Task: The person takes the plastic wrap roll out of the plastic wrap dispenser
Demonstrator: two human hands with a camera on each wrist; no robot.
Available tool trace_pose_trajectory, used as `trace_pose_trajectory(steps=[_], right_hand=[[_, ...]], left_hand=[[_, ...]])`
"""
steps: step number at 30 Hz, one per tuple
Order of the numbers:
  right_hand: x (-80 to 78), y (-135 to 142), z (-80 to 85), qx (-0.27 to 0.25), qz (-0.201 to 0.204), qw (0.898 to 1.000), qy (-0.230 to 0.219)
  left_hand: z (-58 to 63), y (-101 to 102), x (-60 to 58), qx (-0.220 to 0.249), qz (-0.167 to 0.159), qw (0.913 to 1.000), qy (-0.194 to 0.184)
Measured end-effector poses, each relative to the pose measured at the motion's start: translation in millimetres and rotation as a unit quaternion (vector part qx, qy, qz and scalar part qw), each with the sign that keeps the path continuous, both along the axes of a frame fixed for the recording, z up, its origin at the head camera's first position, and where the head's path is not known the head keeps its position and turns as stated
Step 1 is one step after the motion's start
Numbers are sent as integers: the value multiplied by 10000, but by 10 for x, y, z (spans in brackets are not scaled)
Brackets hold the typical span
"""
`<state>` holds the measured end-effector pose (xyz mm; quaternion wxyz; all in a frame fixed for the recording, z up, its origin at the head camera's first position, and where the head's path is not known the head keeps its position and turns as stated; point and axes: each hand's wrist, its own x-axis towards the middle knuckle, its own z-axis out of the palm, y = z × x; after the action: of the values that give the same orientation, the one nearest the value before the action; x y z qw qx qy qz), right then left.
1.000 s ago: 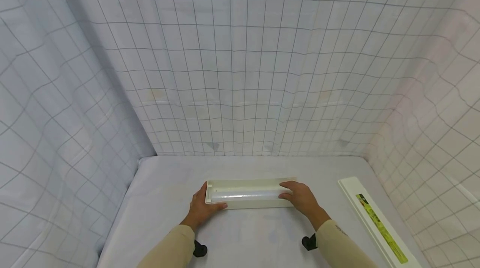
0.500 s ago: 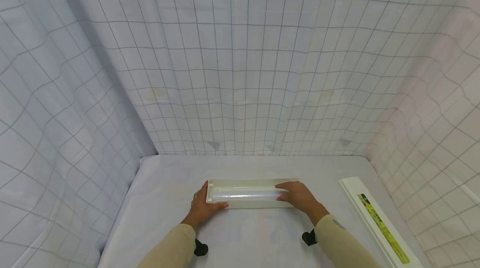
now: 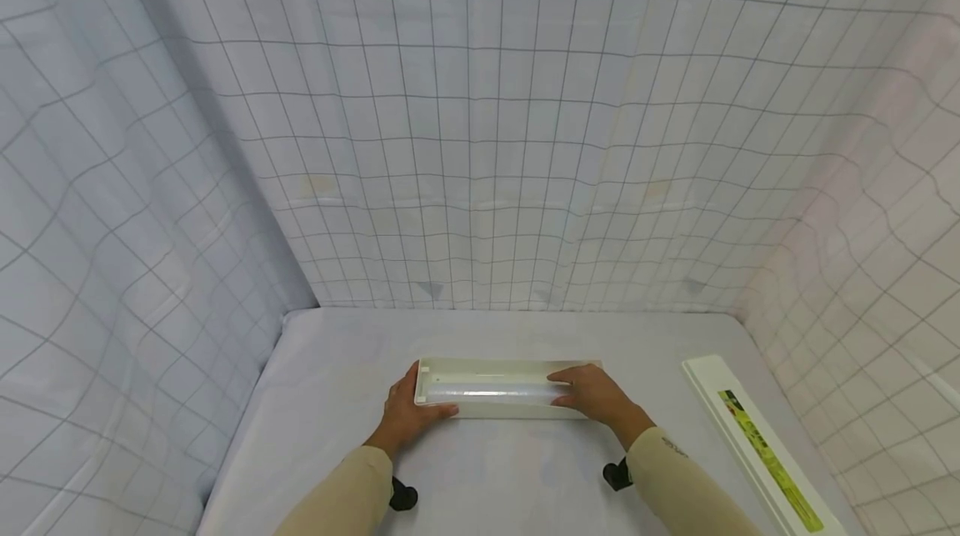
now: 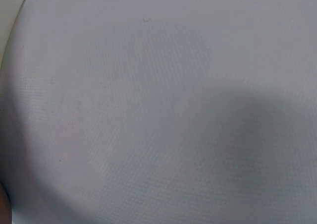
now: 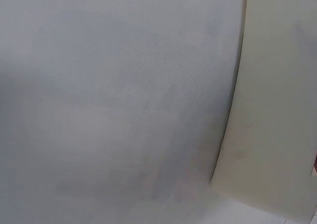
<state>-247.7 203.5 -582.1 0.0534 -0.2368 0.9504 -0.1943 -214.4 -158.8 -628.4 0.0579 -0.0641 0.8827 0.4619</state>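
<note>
A long white cling film dispenser box (image 3: 510,412), its top off, lies crosswise on the table in the head view. Inside it runs a shiny, clear roll of cling film (image 3: 480,391). My left hand (image 3: 406,413) grips the box's left end, thumb along the front wall and fingers behind the end. Over the right end, my right hand (image 3: 598,396) reaches inside with thumb and fingers about the roll; the roll's right end is hidden beneath it. The right wrist view shows the box's outer wall (image 5: 267,110); the left wrist view shows mostly cloth.
A long white lid (image 3: 757,444) with a yellow-green label lies slantwise at the right of the table. White cloth (image 3: 510,478) covers the table. Gridded white curtains (image 3: 480,144) stand at the back and both sides. Black wrist-camera mounts (image 3: 403,496) show under the sleeves.
My right hand has shifted slightly left along the roll, its fingers drawn a little farther from the box's right end. The left hand keeps its grip on the box.
</note>
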Motion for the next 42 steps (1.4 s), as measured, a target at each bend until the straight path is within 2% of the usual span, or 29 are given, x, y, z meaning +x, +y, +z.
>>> trace_pose_trajectory(steps=[10, 24, 42], right_hand=[[-1, -45, 8, 62, -78, 9998, -187], [-74, -100, -30, -33, -207, 9983, -552], [-148, -86, -123, -705, -239, 9924, -978]], left_hand=[[-6, 5, -6, -23, 20, 9999, 134], [-18, -7, -7, 43, -38, 9999, 87], [5, -3, 1, 48, -14, 9999, 103]])
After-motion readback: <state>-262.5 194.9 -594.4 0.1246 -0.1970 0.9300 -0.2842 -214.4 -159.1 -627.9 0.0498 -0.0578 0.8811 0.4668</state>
